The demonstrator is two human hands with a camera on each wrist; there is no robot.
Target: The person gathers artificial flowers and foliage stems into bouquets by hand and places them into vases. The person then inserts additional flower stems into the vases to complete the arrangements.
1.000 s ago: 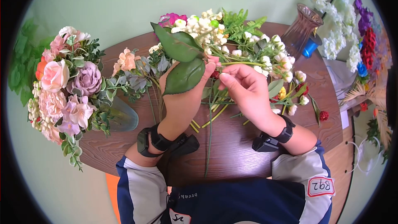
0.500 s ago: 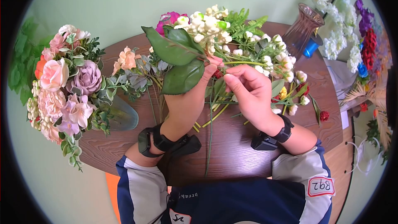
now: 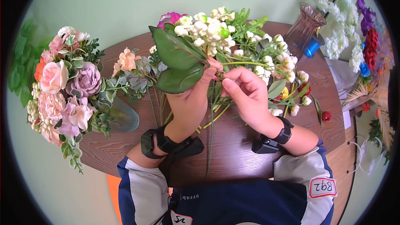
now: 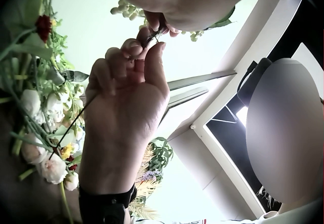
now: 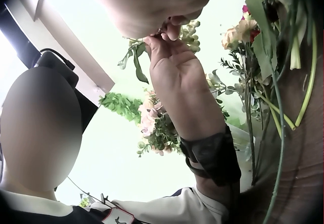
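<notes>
A flower stem with two large green leaves (image 3: 177, 50) and a cluster of white berries (image 3: 210, 31) is pinched by my left hand (image 3: 189, 104) in the head view, the leaves spreading over its wrist side. My right hand (image 3: 250, 100) is close against the left fingertips, its thumb and forefinger pinching at the stem's lower part. In the left wrist view, the right hand (image 4: 126, 92) shows its palm and curled fingers, with a thin dark stem passing by it. The right wrist view has the left hand (image 5: 182, 77) beneath the berries (image 5: 190, 34); fingers hide the pinched part.
Loose white flowers (image 3: 287, 62) and cut stems lie on the dark wooden table (image 3: 246, 154). A long green stem (image 3: 210, 141) runs toward the front edge. A full bouquet (image 3: 68, 87) in a glass vase (image 3: 125, 116) stands left, a purple-tinted vase (image 3: 302, 27) back right.
The leaves and berry cluster have turned and shifted slightly in my left hand, the berries moving a little right. Both hands stay together, the right fingers still pinching near the left ones.
</notes>
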